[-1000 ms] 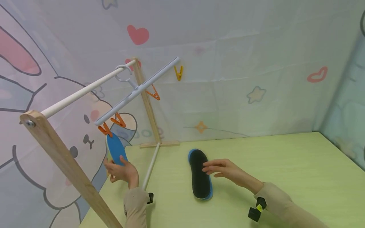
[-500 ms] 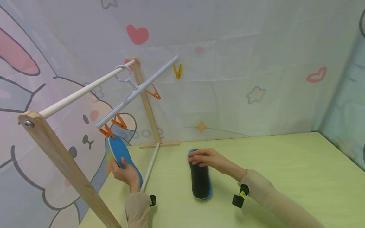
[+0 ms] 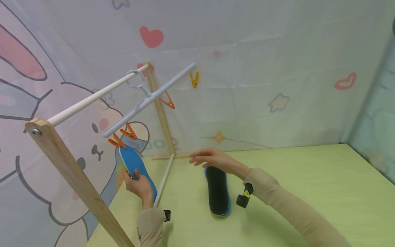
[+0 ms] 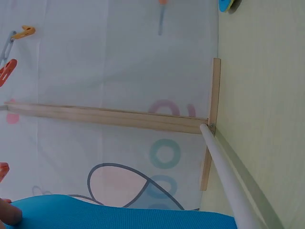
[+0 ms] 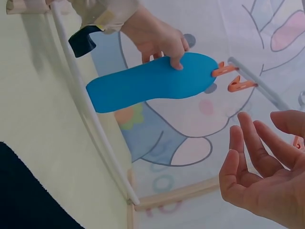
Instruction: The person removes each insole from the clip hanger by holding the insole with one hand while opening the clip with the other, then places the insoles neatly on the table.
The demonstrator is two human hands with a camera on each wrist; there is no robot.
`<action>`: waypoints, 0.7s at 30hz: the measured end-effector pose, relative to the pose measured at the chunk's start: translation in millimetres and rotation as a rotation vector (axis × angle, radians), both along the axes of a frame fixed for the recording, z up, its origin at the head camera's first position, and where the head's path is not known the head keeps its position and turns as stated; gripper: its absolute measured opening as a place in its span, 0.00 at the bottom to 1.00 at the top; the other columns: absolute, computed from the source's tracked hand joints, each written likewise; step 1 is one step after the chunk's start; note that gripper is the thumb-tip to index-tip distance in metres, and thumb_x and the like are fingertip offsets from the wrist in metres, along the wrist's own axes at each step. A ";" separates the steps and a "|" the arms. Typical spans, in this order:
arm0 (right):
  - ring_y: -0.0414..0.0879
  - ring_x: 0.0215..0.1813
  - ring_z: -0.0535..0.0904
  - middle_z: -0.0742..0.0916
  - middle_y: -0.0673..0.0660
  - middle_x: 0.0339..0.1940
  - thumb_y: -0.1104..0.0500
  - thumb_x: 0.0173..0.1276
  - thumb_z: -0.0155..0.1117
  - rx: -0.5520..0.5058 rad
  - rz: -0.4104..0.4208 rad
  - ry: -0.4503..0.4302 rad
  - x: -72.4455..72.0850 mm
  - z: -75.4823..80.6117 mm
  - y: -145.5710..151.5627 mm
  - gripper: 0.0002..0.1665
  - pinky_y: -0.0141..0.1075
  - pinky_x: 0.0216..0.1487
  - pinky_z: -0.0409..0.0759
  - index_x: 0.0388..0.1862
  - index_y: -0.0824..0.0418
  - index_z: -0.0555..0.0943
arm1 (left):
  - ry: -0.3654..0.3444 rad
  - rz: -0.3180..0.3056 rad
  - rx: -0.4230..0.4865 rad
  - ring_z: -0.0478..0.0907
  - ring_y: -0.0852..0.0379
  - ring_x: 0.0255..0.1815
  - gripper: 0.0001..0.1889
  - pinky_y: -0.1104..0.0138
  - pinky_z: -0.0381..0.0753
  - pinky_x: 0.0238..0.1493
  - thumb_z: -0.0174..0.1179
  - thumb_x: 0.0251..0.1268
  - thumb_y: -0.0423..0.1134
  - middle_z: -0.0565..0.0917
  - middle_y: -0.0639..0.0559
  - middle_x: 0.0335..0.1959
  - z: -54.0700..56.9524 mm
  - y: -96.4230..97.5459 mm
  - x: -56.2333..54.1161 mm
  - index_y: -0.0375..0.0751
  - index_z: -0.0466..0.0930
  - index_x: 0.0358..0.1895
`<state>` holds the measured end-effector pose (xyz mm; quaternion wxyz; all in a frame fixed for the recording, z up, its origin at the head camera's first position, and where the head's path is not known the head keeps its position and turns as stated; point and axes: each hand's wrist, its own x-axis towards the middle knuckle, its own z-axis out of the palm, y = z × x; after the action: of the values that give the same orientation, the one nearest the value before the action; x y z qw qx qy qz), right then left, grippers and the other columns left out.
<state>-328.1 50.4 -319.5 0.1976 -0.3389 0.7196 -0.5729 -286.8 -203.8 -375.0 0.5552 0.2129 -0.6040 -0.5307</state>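
My left hand point(image 3: 139, 185) pinches a blue insole point(image 3: 132, 161) by its side edge, thumb on the blue face. An orange clothespin point(image 3: 116, 141) at the near end of the white hanger point(image 3: 148, 99) meets the insole's upper tip, which overlaps the clip in the right wrist view. That view also shows the whole blue face point(image 5: 147, 86) slanting down from the clip. Fingers loosely bent and holding nothing, my right hand point(image 3: 213, 159) hovers above the far end of a second insole point(image 3: 217, 192), black side up with a blue rim, on the table.
A wooden rack point(image 3: 74, 171) with a white top rod point(image 3: 95, 97) carries the hanger. A second orange clothespin point(image 3: 129, 132), another orange one point(image 3: 168, 101) and a yellow one point(image 3: 194, 80) hang along it. A low white rod point(image 3: 163, 180) runs near the table point(image 3: 277, 192).
My right hand has moved left and away from me, passing over the black insole. My left hand has shifted slightly right, and the blue insole now shows more of its face.
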 end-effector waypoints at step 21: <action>0.54 0.55 0.75 0.81 0.58 0.53 0.55 0.66 0.52 -0.020 0.019 0.013 -9.1 24.6 -20.5 0.22 0.44 0.57 0.72 0.59 0.59 0.71 | 0.003 -0.020 0.013 0.74 0.40 0.38 0.10 0.55 0.72 0.38 0.50 0.63 0.31 0.76 0.31 0.37 15.1 11.5 7.6 0.32 0.72 0.46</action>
<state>-337.2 29.9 -295.0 0.1949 -0.3515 0.7118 -0.5760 -279.1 -192.3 -359.8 0.5495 0.2095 -0.6017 -0.5405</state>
